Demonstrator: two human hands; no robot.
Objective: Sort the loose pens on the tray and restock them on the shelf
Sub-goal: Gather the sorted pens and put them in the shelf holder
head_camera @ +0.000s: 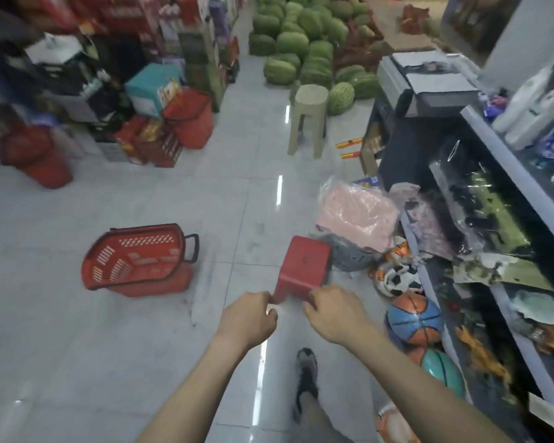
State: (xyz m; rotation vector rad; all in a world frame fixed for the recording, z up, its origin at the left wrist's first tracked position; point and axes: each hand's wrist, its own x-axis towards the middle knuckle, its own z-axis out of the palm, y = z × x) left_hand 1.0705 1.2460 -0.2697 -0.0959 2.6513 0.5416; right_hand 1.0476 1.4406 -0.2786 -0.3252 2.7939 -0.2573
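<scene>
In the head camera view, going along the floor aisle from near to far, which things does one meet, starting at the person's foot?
Foot in a dark shoe → the two hands holding a red stool → beige stool → pile of watermelons.

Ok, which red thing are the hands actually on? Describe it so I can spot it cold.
Start at the shelf unit along the right side and drop to the floor beside its near end. There a small red stool stands by the balls, with the left hand and right hand at its near edge. Unlike the red basket, it is solid-topped, with no perforations or handle.
</scene>
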